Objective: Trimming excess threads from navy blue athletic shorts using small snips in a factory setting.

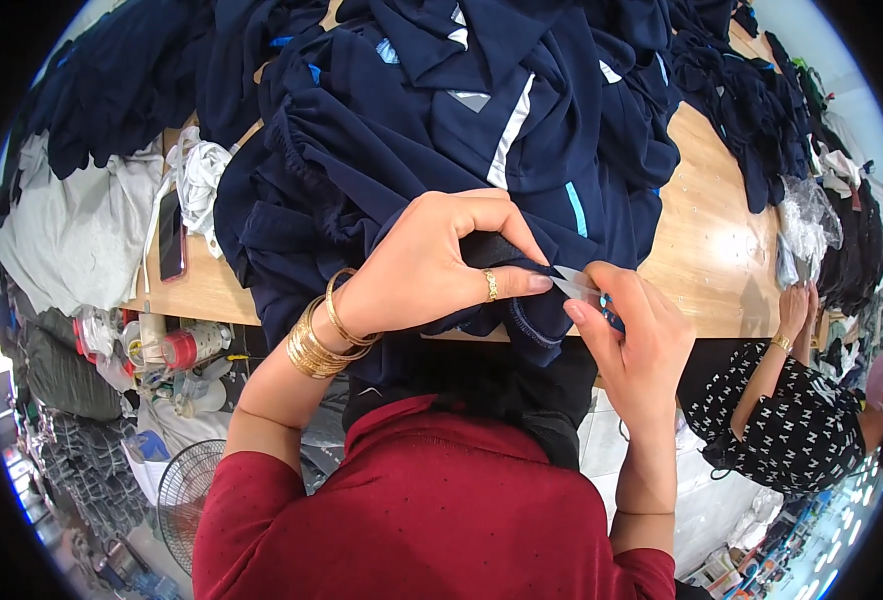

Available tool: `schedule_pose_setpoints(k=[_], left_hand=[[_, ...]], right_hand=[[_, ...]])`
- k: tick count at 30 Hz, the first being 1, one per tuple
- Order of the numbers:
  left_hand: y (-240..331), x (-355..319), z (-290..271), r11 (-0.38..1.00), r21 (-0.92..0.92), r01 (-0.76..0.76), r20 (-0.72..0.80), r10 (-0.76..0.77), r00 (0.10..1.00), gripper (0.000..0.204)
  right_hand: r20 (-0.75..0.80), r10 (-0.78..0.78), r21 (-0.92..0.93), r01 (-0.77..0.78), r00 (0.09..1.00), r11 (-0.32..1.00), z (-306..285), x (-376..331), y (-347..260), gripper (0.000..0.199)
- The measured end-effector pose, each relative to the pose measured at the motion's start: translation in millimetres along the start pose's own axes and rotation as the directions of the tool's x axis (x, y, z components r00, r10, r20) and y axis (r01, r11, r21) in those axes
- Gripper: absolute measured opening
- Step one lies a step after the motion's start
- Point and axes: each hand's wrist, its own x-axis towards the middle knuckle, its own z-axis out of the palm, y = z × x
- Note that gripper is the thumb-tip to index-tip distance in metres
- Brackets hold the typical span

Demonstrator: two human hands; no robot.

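Note:
My left hand (442,265) pinches an edge of a navy garment (382,150) between thumb and index finger, just above the table's near edge. Gold bangles circle that wrist and a ring is on one finger. To its right, my right hand (637,325) is closed around small thread snips (574,284) with pale pointed blades and a partly hidden blue-and-dark handle. The blade tips meet the cloth edge right beside my left thumb. A hanging fold of the garment drops below the pinch. The palm side of both hands is hidden.
Heaped navy garments with white and light-blue trim cover much of the wooden table (717,230). A phone (172,237) and white cloth (200,180) lie left. A fan (187,495) stands low left. Another person's hand (794,310) is at the right, near clear plastic (810,220).

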Motion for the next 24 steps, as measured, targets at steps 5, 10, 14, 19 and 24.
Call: schedule_pose_setpoints(k=[5,10,14,19,24], left_hand=[[0.1,0.8,-1.3,1.000,-0.004,-0.006,0.016,0.006,1.000,0.019],[-0.4,0.9,-1.1,1.000,0.000,-0.004,0.016,0.004,1.000,0.020],[0.5,1.5,-1.3,1.000,0.013,-0.010,0.027,0.010,1.000,0.020],[1.4,1.0,-1.0,1.000,0.028,-0.006,0.027,0.006,1.000,0.020],[3.3,1.7,-4.2,0.999,0.044,-0.009,0.065,0.006,0.998,0.019]], right_hand=[[0.012,-0.013,-0.005,0.013,1.000,1.000,2.0,1.8,0.3,0.025],[0.016,-0.015,0.020,0.014,1.000,1.000,3.2,3.0,-0.9,0.025],[0.025,-0.017,0.013,0.017,1.000,1.000,2.3,3.1,-1.2,0.025],[0.025,-0.032,-0.017,0.033,0.999,0.999,1.7,2.9,-1.1,0.025],[0.003,-0.043,-0.036,0.043,0.999,0.998,3.1,2.1,-0.5,0.023]])
